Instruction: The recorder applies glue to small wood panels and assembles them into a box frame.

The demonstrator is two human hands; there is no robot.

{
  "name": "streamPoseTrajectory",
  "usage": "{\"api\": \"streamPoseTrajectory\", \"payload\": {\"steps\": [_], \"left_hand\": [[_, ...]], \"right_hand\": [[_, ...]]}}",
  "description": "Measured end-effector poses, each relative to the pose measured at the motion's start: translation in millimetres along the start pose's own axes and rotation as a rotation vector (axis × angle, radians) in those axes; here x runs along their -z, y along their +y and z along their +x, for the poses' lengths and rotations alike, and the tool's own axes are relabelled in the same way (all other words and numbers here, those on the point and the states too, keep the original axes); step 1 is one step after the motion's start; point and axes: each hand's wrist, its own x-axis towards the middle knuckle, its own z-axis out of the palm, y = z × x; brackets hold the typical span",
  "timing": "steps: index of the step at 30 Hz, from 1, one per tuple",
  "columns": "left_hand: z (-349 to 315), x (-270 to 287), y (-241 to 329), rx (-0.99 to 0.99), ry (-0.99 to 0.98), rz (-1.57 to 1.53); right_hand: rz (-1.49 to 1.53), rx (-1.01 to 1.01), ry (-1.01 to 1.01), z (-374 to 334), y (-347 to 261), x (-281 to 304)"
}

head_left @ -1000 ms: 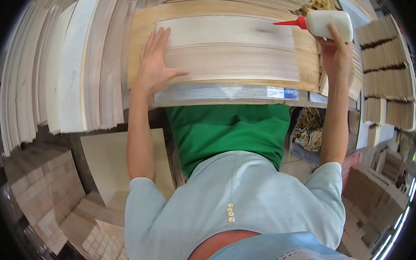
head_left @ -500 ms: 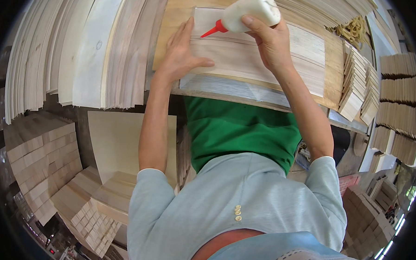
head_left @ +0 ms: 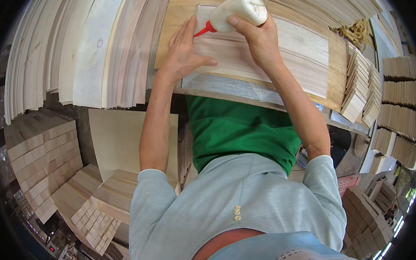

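My right hand (head_left: 258,37) grips a white glue bottle (head_left: 237,11), held tilted with its red nozzle (head_left: 205,29) pointing down to the left. The nozzle's tip is beside the fingers of my left hand (head_left: 182,51), above a pale wooden panel (head_left: 261,72). My left hand lies open on the panel's left end, fingers pointing away from me and thumb out to the right. Whether the tip touches the wood, I cannot tell. Beneath the panel lies a yellowish wooden board (head_left: 336,73).
Long thin boards (head_left: 126,54) are stacked at the left, more (head_left: 323,4) along the far side. Short slats (head_left: 352,84) and a heap of yellow bands (head_left: 358,33) sit at the right. Wooden block stacks (head_left: 46,155) stand at lower left. A metal strip (head_left: 234,86) runs along the near edge.
My right hand has moved the glue bottle left, bringing the nozzle tip close to my left hand's fingers. My left hand stays on the panel's left end.
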Motion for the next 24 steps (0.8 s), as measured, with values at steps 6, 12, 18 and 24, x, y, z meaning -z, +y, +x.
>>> {"api": "streamPoseTrajectory", "payload": {"steps": [6,12,18,24], "left_hand": [[3,0,-1,-0.005,-0.013,-0.065],[1,0,0,0.001,-0.008,-0.058],[0,2,6,0.047,-0.026,-0.019],[-1,1,8,0.094,-0.028,-0.045]], "right_hand": [[-0.013,0.007,0.033,-6,-5,-3],[-0.087,0.043,0.043,-7,-9,-1],[-0.079,-0.006,0.088,-13,-22,24],[-0.126,-0.003,0.134,-26,-41,64]]}}
